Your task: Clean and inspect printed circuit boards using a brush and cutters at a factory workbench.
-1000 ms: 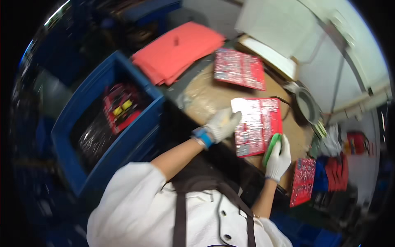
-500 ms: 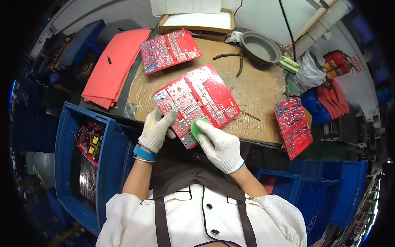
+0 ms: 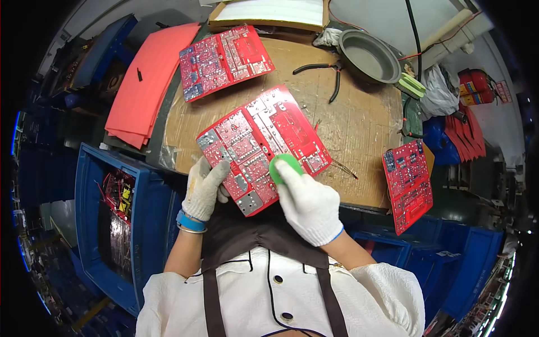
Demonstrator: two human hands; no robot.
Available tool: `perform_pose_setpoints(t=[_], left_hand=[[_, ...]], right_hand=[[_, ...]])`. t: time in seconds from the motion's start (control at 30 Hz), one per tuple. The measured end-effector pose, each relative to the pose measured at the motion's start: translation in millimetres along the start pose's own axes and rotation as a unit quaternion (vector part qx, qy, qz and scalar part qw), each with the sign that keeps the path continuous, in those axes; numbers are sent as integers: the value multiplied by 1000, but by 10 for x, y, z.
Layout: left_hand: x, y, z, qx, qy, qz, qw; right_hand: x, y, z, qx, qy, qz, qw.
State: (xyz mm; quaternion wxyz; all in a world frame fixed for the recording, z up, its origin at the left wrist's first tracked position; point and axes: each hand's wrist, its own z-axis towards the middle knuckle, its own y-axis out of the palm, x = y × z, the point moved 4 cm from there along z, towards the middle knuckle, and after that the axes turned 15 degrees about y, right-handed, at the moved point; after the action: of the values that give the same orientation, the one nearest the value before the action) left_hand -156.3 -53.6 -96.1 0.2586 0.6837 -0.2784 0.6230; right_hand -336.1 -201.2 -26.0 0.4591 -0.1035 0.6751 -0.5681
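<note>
My left hand (image 3: 206,187), in a white knit glove, is closed on the lower left edge of a red circuit board (image 3: 236,132), thumb on top and fingers partly hidden beneath. The board lies tilted in front of me with its soldered side up. In my right hand (image 3: 309,205), also gloved, is a green brush (image 3: 282,168) with a rounded top, pressed against the board near its lower middle. What is under the brush is hidden. A second red board (image 3: 224,63) lies farther back on the left, and a third (image 3: 408,185) stands at the table's right edge.
A cardboard sheet (image 3: 365,112) covers the table. Black-handled pliers (image 3: 336,76) lie beside a grey round pan (image 3: 370,56), with a light green brush (image 3: 411,85) to its right. Pink foam sheets (image 3: 151,84) are at the left, above a blue crate (image 3: 151,196) holding wired parts.
The green brush in my right hand has moved across the board, up and to the right, away from its lower corner. My left hand keeps its hold. The whole view has shifted slightly.
</note>
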Motion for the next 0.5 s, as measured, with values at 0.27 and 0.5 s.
perform_pose_setpoints(t=[0.27,0.5], left_hand=[[0,15,3,2,-31,10,999],[48,12,-10,2,-46,24,999]], right_hand=[[239,-80,707,61,64,59,994],[194,16,629,85,64,44,993]])
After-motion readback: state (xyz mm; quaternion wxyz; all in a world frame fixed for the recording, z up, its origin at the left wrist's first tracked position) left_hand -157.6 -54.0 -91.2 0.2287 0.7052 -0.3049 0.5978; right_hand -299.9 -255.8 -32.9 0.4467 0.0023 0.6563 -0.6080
